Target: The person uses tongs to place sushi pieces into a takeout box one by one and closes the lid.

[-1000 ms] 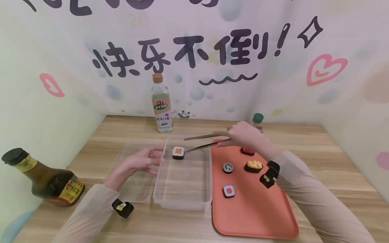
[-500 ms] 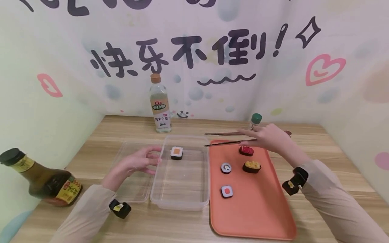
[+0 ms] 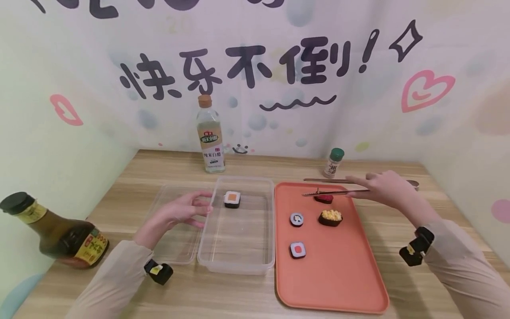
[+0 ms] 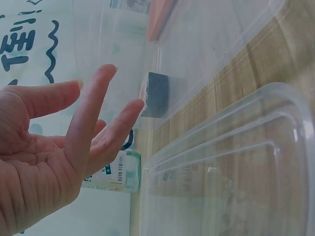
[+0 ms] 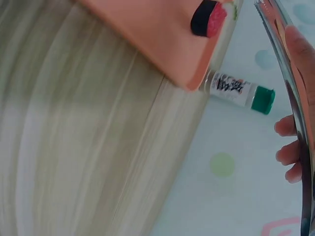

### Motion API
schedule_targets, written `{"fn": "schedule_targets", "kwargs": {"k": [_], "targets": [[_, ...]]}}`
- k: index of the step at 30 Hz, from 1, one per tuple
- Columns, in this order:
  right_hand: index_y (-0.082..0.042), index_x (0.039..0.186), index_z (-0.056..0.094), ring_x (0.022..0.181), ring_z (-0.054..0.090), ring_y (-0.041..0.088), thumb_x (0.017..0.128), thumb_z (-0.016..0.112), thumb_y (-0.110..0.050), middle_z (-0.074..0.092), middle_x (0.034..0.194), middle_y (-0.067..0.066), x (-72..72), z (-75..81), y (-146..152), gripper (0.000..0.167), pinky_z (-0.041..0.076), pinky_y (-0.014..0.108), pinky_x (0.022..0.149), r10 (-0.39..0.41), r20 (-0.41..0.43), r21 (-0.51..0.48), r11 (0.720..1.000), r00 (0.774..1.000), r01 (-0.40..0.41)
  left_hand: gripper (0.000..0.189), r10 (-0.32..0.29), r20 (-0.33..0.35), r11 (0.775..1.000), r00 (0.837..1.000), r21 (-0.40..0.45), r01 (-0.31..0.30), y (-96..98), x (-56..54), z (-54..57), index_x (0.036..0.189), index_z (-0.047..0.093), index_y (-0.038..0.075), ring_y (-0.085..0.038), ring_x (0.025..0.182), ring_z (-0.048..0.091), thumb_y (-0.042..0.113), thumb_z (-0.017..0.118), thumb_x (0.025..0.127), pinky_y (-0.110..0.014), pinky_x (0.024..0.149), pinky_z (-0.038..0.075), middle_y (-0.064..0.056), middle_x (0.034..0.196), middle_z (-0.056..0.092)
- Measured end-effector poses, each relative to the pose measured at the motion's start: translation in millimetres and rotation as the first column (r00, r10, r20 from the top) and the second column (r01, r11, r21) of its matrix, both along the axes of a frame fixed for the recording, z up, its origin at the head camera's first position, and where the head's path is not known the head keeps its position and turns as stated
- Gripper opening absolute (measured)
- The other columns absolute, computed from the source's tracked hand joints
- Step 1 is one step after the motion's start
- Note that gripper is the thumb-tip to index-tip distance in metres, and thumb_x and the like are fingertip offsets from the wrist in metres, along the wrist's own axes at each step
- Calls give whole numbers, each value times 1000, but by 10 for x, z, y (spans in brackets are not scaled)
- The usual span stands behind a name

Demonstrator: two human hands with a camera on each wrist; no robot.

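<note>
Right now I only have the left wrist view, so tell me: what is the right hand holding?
Observer: The right hand holds metal tongs.
Operator: Are they squeezed shut?
Observer: No, the head view shows their tips apart.
Operator: Mine shows the dark side of a sushi piece in the clear container. What's on its top?
Observer: White, with an orange square in the middle.
</note>
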State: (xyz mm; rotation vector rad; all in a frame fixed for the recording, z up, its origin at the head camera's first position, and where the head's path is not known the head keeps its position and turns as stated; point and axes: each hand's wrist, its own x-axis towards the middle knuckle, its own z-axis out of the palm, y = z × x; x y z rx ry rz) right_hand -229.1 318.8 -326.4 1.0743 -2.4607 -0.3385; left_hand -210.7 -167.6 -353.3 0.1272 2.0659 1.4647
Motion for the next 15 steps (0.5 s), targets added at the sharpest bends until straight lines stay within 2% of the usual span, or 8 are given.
{"fn": "schedule_targets", "kwargs": {"k": [2,6,10,12,15], "targets": [[-19,116,62,38,26,8,84,37,-65,50,55,1,30,1,60,61,25,22,35,-65,49,26,998,997,63,60,-5,-1,1000,1000,1,5,-2,2,9,142,19,-1,-43,118,46,9,50,92,-35,79,59,-35,137,32],[-17,114,63,38,28,8,82,49,-60,52,55,3,64,6,139,56,26,23,35,-119,80,59,992,990,115,61,-25,-6,1000,1000,8,25,-19,-7,11,141,20,-1,-42,117,48,12,52,92,-36,81,58,-35,137,32],[-17,115,63,38,29,9,78,60,-52,54,55,3,80,6,170,51,26,22,35,-198,154,89,979,968,186,64,-56,-14,998,998,18,56,-35,-1,32,140,22,-2,-37,113,52,18,56,90,-37,82,58,-36,136,31],[-17,115,64,37,29,9,77,63,-50,54,54,2,80,1,172,50,26,22,35,-215,170,101,975,962,200,65,-64,-15,998,998,22,64,-38,0,37,140,22,-2,-36,111,53,20,57,90,-37,82,58,-36,136,31],[-18,111,65,37,29,8,76,63,-50,51,50,0,68,-7,170,48,27,22,34,-205,165,113,976,965,188,62,-55,-6,998,998,24,55,-38,-5,29,140,21,-2,-38,113,51,15,54,91,-37,82,58,-36,137,30]]}}
